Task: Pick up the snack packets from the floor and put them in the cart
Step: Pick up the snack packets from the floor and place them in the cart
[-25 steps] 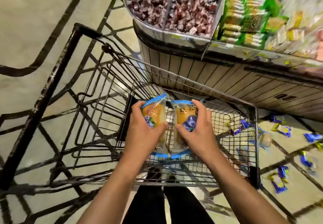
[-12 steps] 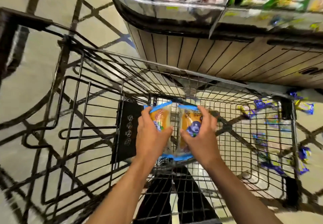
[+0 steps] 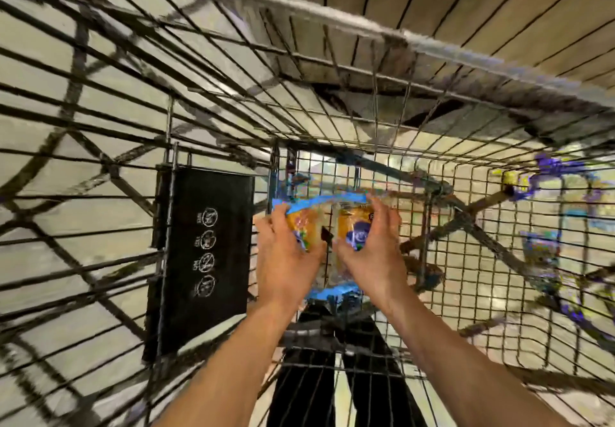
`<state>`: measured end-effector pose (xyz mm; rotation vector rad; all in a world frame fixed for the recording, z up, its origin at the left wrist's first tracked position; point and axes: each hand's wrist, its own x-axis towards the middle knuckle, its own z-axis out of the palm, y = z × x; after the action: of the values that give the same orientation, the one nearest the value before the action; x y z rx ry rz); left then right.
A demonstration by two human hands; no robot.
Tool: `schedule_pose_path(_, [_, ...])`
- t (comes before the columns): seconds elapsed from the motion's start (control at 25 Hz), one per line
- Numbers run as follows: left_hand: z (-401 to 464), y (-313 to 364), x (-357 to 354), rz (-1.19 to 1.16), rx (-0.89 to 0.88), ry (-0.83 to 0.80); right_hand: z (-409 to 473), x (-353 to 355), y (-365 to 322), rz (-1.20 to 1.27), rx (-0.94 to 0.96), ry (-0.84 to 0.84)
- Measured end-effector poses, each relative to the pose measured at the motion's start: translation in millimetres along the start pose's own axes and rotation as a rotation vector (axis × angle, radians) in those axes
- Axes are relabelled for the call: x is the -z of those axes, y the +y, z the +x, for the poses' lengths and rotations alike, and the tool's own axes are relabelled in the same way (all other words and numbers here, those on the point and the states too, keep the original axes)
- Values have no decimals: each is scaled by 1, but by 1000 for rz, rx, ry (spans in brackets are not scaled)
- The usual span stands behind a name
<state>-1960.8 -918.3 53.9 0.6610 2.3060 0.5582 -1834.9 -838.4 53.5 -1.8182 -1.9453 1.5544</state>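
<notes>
Both hands have sunk deeper into the cart (image 3: 392,173), left hand (image 3: 286,260) and right hand (image 3: 369,260) each gripping a snack packet (image 3: 301,223) just above its mesh floor; release looks imminent

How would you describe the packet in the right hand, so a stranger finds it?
Look inside the wire cart, where two hands hold packets side by side. The right hand grips an orange packet; unlike its neighbour, it shows a dark blue picture.

Head view, steeply down into cart (image 3: 392,43)
</notes>
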Motion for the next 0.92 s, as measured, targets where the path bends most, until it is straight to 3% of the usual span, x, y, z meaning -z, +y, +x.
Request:
schedule_pose_path(0.56, [27,-39,-49,109,90,-39,26,-49,31,-14,-50,-35])
schedule_pose_path(0.68, [16,-36,-39,152,54,-20,18,-46,24,-100,-78,-73])
schedule_pose_path(0.92, [-16,17,8,213,-108,1,-19,-7,-17,-131,-65,88])
